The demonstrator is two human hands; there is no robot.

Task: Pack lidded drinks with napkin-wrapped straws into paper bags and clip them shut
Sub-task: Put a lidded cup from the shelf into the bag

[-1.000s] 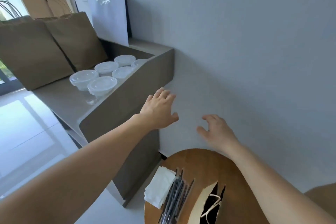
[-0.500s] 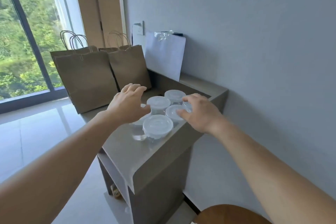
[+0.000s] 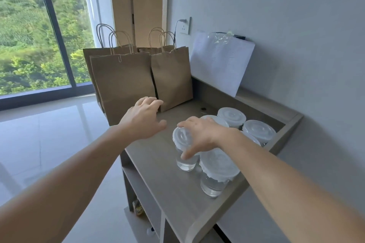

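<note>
Nearest lidded cup sits untouched at 5 o'clock on the worktop. Right hand grip grasps the next cup, centre, thumb on its wall. Lift it straight and level. Left hand is released, at 11 o'clock by the paper bags.

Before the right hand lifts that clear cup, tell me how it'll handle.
The clear cup under the right hand looks thin plastic, so it may flex if squeezed. The clear liquid inside probably adds weight and may slosh. Narrow base, wide lid: likely tippy.
</note>
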